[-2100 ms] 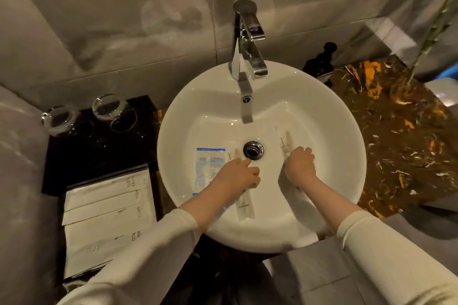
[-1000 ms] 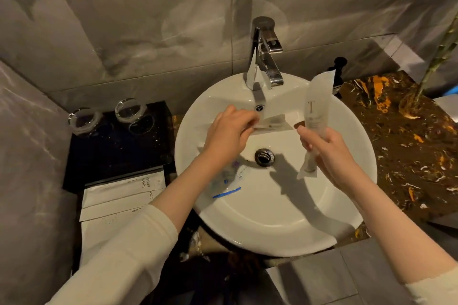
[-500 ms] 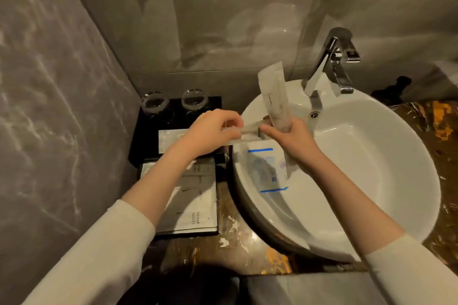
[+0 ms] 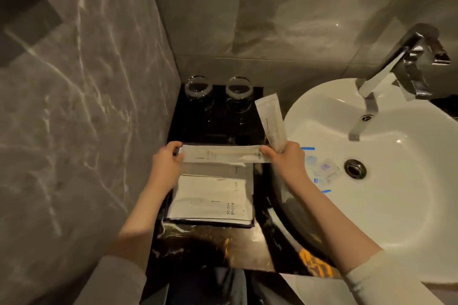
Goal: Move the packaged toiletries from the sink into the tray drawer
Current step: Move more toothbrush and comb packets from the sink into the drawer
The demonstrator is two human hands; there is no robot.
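A long flat white packet [image 4: 223, 157] stretches level above the back of the black tray drawer [image 4: 253, 215]. My left hand [image 4: 165, 163] pinches its left end and my right hand [image 4: 285, 159] pinches its right end. My right hand also grips a second white packet [image 4: 271, 121] that stands upright and leans left. Several white packets [image 4: 209, 199], one printed TOOTH BRUSH, lie stacked in the drawer. A clear packet with blue stripes [image 4: 319, 173] lies in the white sink [image 4: 386, 205] left of the drain.
Two glasses [image 4: 198, 88] [image 4: 239, 89] stand on the black stand behind the drawer. A chrome faucet [image 4: 401, 64] overhangs the sink. A grey marble wall [image 4: 74, 106] closes in on the left. Dark veined countertop [image 4: 210, 242] lies in front of the drawer.
Both hands carried the two white packets left from over the sink to above the drawer. My right hand has now taken hold of the long packet's right end. The view turned left.
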